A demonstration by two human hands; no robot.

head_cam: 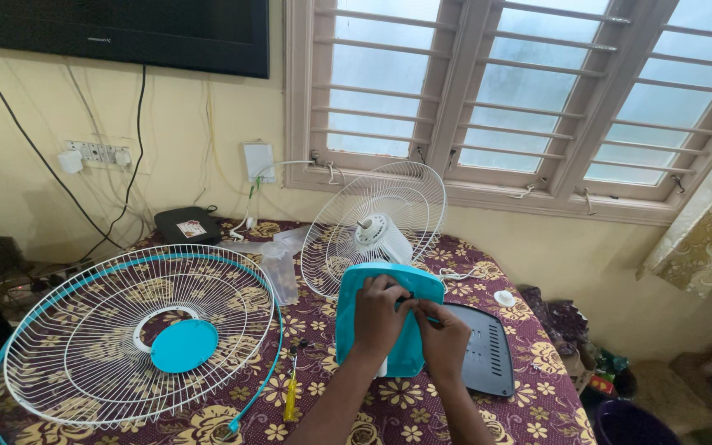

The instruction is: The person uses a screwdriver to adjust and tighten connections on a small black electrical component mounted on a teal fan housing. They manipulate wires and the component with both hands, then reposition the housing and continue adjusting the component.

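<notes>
The hands (409, 317) hide a small dark part on the turquoise fan housing (389, 284).
</notes>
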